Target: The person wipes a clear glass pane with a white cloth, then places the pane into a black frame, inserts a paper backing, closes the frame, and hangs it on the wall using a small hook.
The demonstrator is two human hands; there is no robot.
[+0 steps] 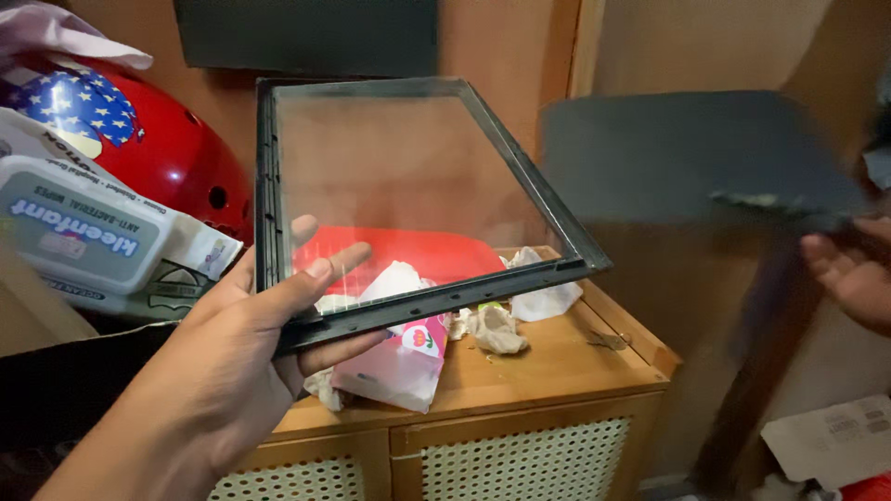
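My left hand point(251, 343) grips the near left corner of a black picture frame point(267, 186) with a clear glass pane, held tilted above a wooden cabinet. Thumb and fingers press on the glass and the lower frame edge. My right hand point(849, 274), blurred at the right edge, holds a dark grey backing board point(668, 158) out to the right of the frame, apart from it.
The wooden cabinet point(557, 357) with cane doors carries a pink tissue pack point(399, 366), crumpled tissues point(497, 329) and a red flat thing point(418, 250). A red helmet point(158, 139) and a wet-wipes pack point(83, 237) lie at left. Paper point(826, 436) lies on the floor at right.
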